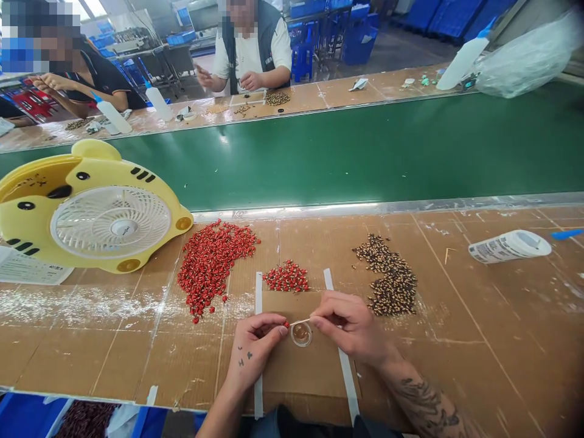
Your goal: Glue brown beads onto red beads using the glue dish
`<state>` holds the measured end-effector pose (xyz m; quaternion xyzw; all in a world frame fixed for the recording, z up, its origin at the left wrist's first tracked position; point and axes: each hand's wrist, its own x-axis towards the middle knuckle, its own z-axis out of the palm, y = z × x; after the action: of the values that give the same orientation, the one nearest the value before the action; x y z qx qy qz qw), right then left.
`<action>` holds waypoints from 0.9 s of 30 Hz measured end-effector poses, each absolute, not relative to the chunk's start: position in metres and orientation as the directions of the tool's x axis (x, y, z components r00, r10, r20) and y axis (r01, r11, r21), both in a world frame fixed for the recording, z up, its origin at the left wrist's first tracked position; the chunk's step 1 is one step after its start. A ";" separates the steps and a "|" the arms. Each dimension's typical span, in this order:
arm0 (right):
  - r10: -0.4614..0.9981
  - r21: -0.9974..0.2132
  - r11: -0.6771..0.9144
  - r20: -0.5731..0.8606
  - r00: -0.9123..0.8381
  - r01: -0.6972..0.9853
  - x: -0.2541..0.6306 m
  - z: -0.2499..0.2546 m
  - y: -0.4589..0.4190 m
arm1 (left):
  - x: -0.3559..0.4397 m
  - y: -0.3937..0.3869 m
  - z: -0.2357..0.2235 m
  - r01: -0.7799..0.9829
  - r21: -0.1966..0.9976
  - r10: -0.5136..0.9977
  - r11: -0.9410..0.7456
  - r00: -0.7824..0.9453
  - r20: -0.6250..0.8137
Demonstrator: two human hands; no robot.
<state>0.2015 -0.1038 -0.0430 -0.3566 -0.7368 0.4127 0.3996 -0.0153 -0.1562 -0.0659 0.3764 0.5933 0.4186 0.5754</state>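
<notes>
My left hand (260,344) pinches a small red piece (286,324) between thumb and forefinger. In the fingertips of my right hand (349,322) is a thin pale stick (300,321), its far end at or very near the red piece; whether they touch I cannot tell. Just under the stick sits a small round clear dish (302,334) on a cardboard sheet (301,377) with white tape along both sides. Beyond my hands lie a small heap of red pieces (286,277), a larger red heap (212,264) to the left and a pile of dark-and-gold pieces (392,277) to the right.
A yellow animal-shaped fan (109,213) stands at the left. A white tub (508,246) lies on its side at the right. Past the green conveyor belt (342,158), two people work at another bench with squeeze bottles (159,102). Blue bins (27,417) show below the front edge.
</notes>
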 end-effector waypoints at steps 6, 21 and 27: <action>0.855 -0.893 0.396 0.273 -0.441 0.216 0.197 -0.046 -0.103 | -0.014 -0.156 -0.065 -0.044 0.929 0.927 0.368 -0.058 -0.370; 0.766 -0.799 0.499 0.225 -0.603 0.335 0.207 -0.042 -0.100 | -0.015 -0.155 -0.064 -0.037 0.933 0.929 0.358 -0.086 -0.360; 0.864 -0.710 0.415 0.112 -0.490 0.569 0.229 -0.033 -0.084 | -0.019 -0.154 -0.068 -0.012 0.941 0.938 0.339 -0.074 -0.339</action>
<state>0.2292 -0.0838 -0.0329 -0.4444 -0.8062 0.3085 0.2395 -0.0195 -0.1537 -0.0678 0.3875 0.5970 0.4247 0.5594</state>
